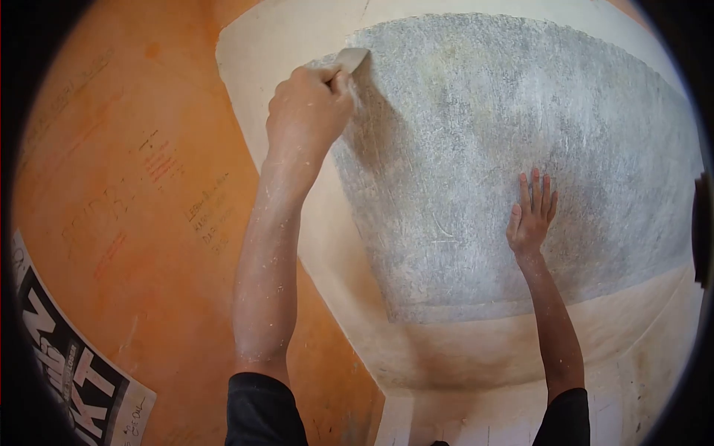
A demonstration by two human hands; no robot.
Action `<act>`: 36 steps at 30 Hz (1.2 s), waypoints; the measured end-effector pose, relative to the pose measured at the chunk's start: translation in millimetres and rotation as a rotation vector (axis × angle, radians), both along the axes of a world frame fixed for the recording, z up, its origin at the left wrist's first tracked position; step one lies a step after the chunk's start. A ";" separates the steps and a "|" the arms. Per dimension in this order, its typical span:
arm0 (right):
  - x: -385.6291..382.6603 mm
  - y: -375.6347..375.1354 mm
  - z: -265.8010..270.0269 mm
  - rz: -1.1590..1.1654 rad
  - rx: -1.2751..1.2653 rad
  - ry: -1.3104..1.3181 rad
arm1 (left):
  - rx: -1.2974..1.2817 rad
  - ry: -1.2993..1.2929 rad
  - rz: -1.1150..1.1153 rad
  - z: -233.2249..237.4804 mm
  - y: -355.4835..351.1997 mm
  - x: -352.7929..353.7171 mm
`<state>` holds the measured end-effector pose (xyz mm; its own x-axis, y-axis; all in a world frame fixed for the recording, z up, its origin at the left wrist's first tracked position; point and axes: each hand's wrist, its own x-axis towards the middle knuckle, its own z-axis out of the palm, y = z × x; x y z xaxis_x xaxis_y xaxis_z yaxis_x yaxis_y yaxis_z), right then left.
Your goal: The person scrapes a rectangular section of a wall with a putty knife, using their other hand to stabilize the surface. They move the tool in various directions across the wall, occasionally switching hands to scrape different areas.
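Observation:
My left hand (309, 111) is closed around a scraper (355, 59), with only part of its flat blade showing past my fingers. The blade lies at the upper left edge of a rough grey patch (461, 134) on the wall, where the grey meets the cream paint. Lower down and to the right, my right hand (531, 217) rests flat against the grey patch, fingers spread and holding nothing. Pale flecks dot both forearms.
Cream-painted wall (327, 230) borders the grey patch. An orange wall (149, 208) with handwriting stands to the left, and a black-and-white poster (82, 372) is at lower left. Something dark (701, 230) juts in at the right edge.

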<state>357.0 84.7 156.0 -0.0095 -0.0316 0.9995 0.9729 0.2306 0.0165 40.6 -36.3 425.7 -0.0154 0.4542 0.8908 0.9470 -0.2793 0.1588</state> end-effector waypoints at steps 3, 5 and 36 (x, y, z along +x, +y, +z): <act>0.7 1.0 -0.7 -0.019 -0.013 -0.008 | 0.089 -0.106 -0.071 -4.2 6.1 4.4; 0.6 -0.3 -1.6 -0.013 -0.037 -0.002 | 0.052 -0.116 -0.060 -7.5 2.8 3.4; 16.4 -1.7 -5.2 0.003 -0.170 -0.062 | 0.165 -0.236 -0.068 6.2 13.5 54.3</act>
